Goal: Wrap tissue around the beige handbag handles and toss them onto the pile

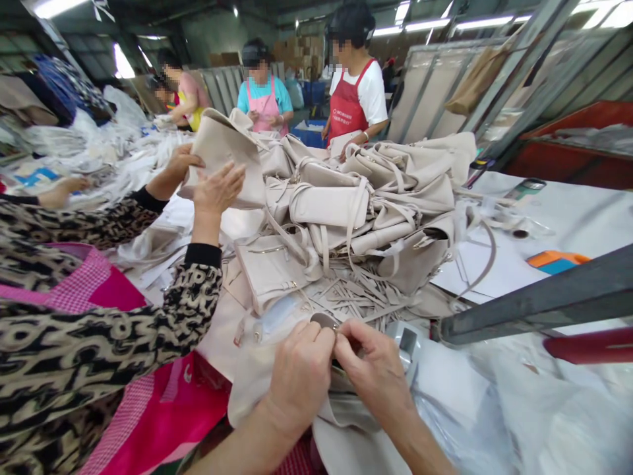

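Note:
At the front edge of the table, both my hands work on a beige handbag (252, 379). My left hand (302, 369) is closed around its upper edge. Beside it, my right hand (370, 359) pinches at a small metal fitting (335, 327) on the bag; the exact part between the fingertips is mostly hidden. The bag's lower part hangs below my wrists. Just beyond my hands lie a heap of thin beige straps (346, 298) and a flat beige bag with a zip (271, 270).
A big pile of beige bags (331, 206) fills the middle. At left, a co-worker's patterned sleeves (178, 316) reach in, hands on another bag (225, 158). A grey metal bar (539, 297) crosses at right, above plastic bags (558, 402). Several people stand behind the pile.

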{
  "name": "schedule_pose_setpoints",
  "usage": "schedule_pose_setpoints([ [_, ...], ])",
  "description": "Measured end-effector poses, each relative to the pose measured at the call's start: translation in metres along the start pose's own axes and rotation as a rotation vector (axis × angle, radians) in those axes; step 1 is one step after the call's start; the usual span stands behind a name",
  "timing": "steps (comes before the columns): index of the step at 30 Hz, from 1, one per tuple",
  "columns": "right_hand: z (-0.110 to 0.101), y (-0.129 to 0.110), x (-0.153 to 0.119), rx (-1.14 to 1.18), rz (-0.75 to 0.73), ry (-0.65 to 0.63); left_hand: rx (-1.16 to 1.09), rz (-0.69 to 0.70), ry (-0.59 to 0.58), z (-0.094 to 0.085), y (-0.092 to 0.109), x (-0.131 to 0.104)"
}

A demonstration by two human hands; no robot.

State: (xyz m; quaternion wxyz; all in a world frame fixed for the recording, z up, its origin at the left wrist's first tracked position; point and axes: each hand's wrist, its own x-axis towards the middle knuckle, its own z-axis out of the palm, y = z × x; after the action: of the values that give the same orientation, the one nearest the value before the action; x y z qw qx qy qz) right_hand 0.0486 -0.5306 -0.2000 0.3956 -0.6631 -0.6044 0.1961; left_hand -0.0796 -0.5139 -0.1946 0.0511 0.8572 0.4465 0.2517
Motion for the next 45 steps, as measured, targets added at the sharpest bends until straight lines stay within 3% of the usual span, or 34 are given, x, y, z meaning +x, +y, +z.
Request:
schedule_pose_setpoints([
  [3,-0.004,0.014,0.001,-0.133,-0.039,0.085,-0.176,-0.127,-0.054,-0.003,-0.002,0.002],
  [7,-0.024,0.027,0.004,0.074,-0.130,0.022,-0.420,-0.270,-0.153,-0.007,-0.005,0.004],
  [10,-0.038,0.026,0.008,0.183,-0.282,-0.138,-0.472,-0.233,-0.185,-0.010,-0.006,0.003],
  [14,-0.046,0.017,0.018,0.154,-0.337,-0.360,-0.422,-0.152,-0.197,-0.012,-0.008,0.002],
  [21,-0.051,0.006,0.033,0.086,-0.396,-0.559,-0.232,-0.026,-0.281,-0.012,-0.014,0.000],
  [24,-0.046,0.007,0.035,-0.002,-0.540,-0.546,-0.225,-0.018,-0.314,-0.014,-0.016,0.000],
  [28,-0.037,0.022,0.027,-0.212,-0.667,-0.382,-0.464,-0.183,-0.373,-0.013,-0.014,0.006],
  [32,-0.035,0.049,0.014,-0.372,-0.598,-0.209,-0.744,-0.423,-0.440,-0.011,-0.010,0.011],
  [36,-0.047,0.071,0.008,-0.476,-0.560,-0.143,-0.898,-0.566,-0.435,-0.010,-0.012,0.014],
  [41,-0.083,0.093,0.020,-0.978,-0.231,-0.027,-1.036,-0.641,-0.448,-0.009,-0.017,0.013],
  [45,-0.112,0.112,0.023,-1.043,-0.032,-0.022,-1.188,-0.715,-0.361,-0.004,-0.023,0.013],
])
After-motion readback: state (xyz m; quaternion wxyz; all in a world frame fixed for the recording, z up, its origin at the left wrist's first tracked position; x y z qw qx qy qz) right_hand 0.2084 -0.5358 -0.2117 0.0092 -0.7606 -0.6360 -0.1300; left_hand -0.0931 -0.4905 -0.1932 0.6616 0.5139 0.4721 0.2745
